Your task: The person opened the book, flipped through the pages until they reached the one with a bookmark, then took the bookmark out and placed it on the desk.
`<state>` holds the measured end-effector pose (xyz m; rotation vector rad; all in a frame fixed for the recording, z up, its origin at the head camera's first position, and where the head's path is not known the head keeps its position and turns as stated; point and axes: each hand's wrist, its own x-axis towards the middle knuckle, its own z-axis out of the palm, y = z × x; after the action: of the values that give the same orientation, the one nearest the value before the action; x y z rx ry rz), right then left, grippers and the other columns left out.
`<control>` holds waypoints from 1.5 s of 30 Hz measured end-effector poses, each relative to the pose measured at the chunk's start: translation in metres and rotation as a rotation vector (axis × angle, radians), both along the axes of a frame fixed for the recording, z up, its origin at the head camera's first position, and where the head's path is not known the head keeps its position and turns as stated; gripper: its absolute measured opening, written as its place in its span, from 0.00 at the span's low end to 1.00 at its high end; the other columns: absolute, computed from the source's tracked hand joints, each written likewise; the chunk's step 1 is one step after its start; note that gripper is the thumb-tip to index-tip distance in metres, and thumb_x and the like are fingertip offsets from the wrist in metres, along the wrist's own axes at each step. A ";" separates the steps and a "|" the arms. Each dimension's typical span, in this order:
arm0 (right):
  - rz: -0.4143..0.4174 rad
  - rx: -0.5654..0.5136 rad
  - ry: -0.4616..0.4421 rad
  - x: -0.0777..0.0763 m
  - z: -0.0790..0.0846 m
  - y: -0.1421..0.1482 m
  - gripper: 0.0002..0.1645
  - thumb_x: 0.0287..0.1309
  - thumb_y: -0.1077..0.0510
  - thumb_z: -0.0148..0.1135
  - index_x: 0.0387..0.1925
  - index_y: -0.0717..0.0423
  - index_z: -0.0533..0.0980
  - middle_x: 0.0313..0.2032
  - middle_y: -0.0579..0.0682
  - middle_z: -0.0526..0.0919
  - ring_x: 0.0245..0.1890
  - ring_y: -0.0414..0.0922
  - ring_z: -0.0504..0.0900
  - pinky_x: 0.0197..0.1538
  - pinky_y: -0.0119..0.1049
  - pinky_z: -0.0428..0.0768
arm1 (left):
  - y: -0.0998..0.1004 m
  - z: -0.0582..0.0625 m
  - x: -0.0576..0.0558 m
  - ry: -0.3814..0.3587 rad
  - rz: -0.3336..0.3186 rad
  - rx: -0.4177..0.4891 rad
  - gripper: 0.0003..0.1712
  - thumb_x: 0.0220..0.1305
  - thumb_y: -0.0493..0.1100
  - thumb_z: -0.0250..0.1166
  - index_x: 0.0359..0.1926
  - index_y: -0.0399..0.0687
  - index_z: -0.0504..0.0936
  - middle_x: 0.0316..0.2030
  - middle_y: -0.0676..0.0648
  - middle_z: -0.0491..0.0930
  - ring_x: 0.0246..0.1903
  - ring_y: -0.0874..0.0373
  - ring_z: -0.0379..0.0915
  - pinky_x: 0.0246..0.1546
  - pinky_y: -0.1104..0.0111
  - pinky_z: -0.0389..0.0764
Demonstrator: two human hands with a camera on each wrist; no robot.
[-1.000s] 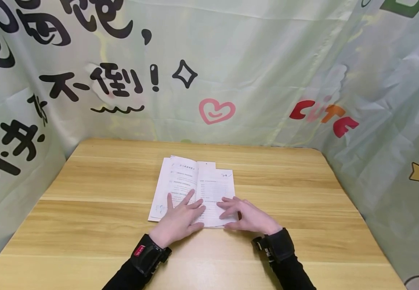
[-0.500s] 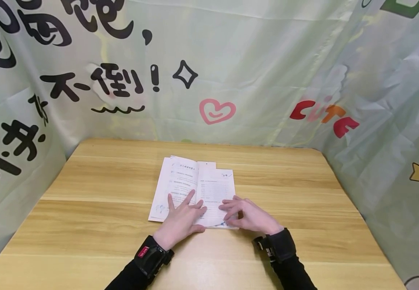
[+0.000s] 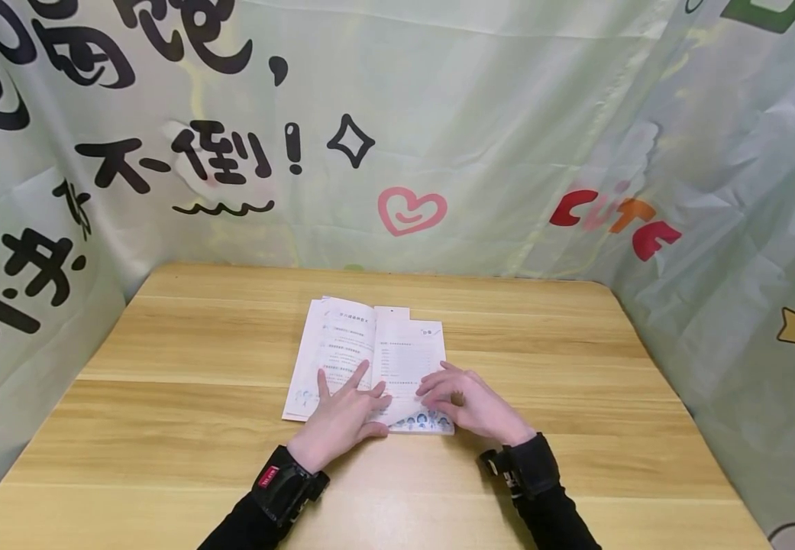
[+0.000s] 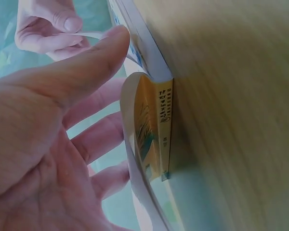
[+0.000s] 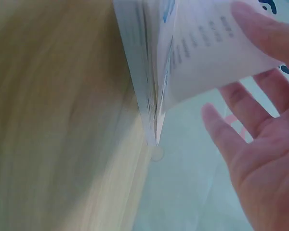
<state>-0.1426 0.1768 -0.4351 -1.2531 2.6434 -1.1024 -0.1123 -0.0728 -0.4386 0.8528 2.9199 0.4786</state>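
Observation:
An open book [image 3: 345,325] with printed text lies on the wooden table. My left hand [image 3: 340,422] rests with spread fingers across its left page and middle fold, the thumb at the near edge. With thumb and fingers, my right hand [image 3: 476,405] pinches the near right corner of the right-hand page [image 3: 407,355]. That corner is raised, and a blue-patterned page [image 3: 427,422] shows underneath. In the right wrist view the lifted page [image 5: 212,57] curves up from the page stack between thumb and fingers. The left wrist view shows the yellow spine [image 4: 164,110] and a bent-up cover beneath the left fingers.
The wooden table [image 3: 541,336] extends around the book on all sides. A pale green cloth [image 3: 507,137] with printed lettering, a pink heart and a star hangs behind the table and at both sides. Black wrist straps sit over black sleeves.
My right hand has taken the near right corner of the page and lifted it up and away, uncovering more of the blue pattern. The left hand stays nearly in place.

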 end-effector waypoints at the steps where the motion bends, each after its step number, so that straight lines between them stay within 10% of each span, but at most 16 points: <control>1: -0.005 -0.013 0.012 0.000 -0.001 -0.001 0.08 0.48 0.70 0.68 0.32 0.59 0.86 0.41 0.48 0.86 0.49 0.46 0.79 0.67 0.60 0.59 | 0.000 0.000 0.000 -0.002 -0.003 0.001 0.30 0.54 0.59 0.65 0.56 0.52 0.81 0.62 0.48 0.73 0.70 0.43 0.45 0.51 0.21 0.38; 7: -0.091 -0.088 0.132 0.000 -0.003 -0.007 0.07 0.46 0.69 0.70 0.30 0.57 0.86 0.38 0.49 0.86 0.48 0.47 0.77 0.63 0.57 0.67 | -0.001 0.001 0.001 0.007 -0.023 -0.006 0.25 0.59 0.56 0.64 0.56 0.54 0.81 0.61 0.49 0.74 0.70 0.43 0.46 0.51 0.21 0.40; 14: -0.386 -0.155 0.355 0.003 -0.001 -0.017 0.15 0.40 0.61 0.76 0.31 0.57 0.79 0.33 0.49 0.71 0.38 0.46 0.67 0.40 0.43 0.70 | 0.002 0.002 0.002 0.039 -0.009 -0.004 0.21 0.60 0.49 0.63 0.55 0.54 0.82 0.59 0.49 0.76 0.69 0.43 0.48 0.52 0.21 0.38; 19: -0.490 -0.230 0.262 0.005 -0.001 -0.021 0.19 0.44 0.61 0.74 0.21 0.54 0.68 0.20 0.45 0.69 0.23 0.42 0.69 0.25 0.36 0.67 | 0.005 0.000 0.004 0.068 0.008 -0.013 0.21 0.60 0.49 0.63 0.54 0.54 0.82 0.58 0.49 0.77 0.69 0.43 0.49 0.52 0.21 0.38; 26: -0.434 -0.241 -0.018 0.009 -0.005 -0.028 0.08 0.61 0.54 0.63 0.28 0.51 0.81 0.31 0.43 0.86 0.36 0.39 0.82 0.46 0.49 0.81 | 0.005 -0.001 0.003 0.074 0.018 0.008 0.20 0.62 0.51 0.62 0.54 0.52 0.82 0.55 0.49 0.80 0.68 0.43 0.51 0.51 0.21 0.39; 38: -0.208 -0.195 -0.131 0.018 -0.004 -0.042 0.23 0.66 0.61 0.55 0.61 0.61 0.71 0.54 0.61 0.80 0.53 0.54 0.78 0.55 0.56 0.76 | 0.000 0.008 -0.001 0.099 0.086 0.138 0.31 0.66 0.52 0.58 0.67 0.46 0.69 0.57 0.41 0.77 0.57 0.49 0.71 0.53 0.24 0.51; 41: -0.165 -0.109 -0.162 0.020 -0.003 -0.044 0.27 0.67 0.56 0.55 0.65 0.58 0.67 0.60 0.56 0.75 0.60 0.50 0.72 0.62 0.54 0.70 | -0.002 0.014 -0.001 0.083 0.088 0.210 0.33 0.66 0.49 0.58 0.70 0.45 0.65 0.42 0.46 0.85 0.39 0.57 0.80 0.53 0.25 0.53; 45: -0.086 -0.002 -0.181 0.018 -0.011 -0.044 0.35 0.66 0.48 0.55 0.72 0.47 0.59 0.67 0.48 0.67 0.65 0.43 0.64 0.66 0.50 0.66 | -0.007 0.023 -0.002 0.063 0.069 0.328 0.36 0.66 0.41 0.58 0.72 0.41 0.58 0.24 0.51 0.81 0.15 0.68 0.66 0.42 0.46 0.79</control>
<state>-0.1245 0.1326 -0.4461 -0.9959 2.5816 -1.1692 -0.1139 -0.0801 -0.4158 0.8120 2.9823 0.9732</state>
